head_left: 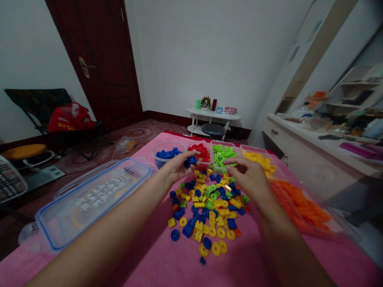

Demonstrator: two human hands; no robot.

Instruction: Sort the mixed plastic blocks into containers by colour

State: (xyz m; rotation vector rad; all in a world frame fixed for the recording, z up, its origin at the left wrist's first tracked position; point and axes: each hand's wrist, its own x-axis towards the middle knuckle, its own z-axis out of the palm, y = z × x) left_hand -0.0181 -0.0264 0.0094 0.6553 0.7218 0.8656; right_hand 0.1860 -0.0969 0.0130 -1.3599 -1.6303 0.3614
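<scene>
From the head camera, the only view, I see two bare arms stretched over a table covered with a pink cloth (149, 261). The left hand (179, 166) is turned up and curled around some dark blue blocks (190, 162), cupping them in the palm and fingers, probably because a cupped palm keeps several small bits from dropping. It sits near the round tub (154, 154) of blue pieces. The right hand (249, 173) is palm down by the near edge of the green pieces (222, 153), thumb and fingers bent toward each other; I cannot tell whether anything small is between them.

Below and between the hands lies a loose pile of mixed blocks (212, 219), yellow, blue and green with a few orange, spread flat on the cloth, which seems to leave each one easy to pick out. The tubs stand in an arc beyond it, one colour apiece, likely to keep colours apart and within reach: blue, red pieces (202, 152), green, yellow pieces (263, 161), then orange pieces (302, 203) at the right. A blue-rimmed lid (98, 199) lies off to the left, presumably out of the way.
</scene>
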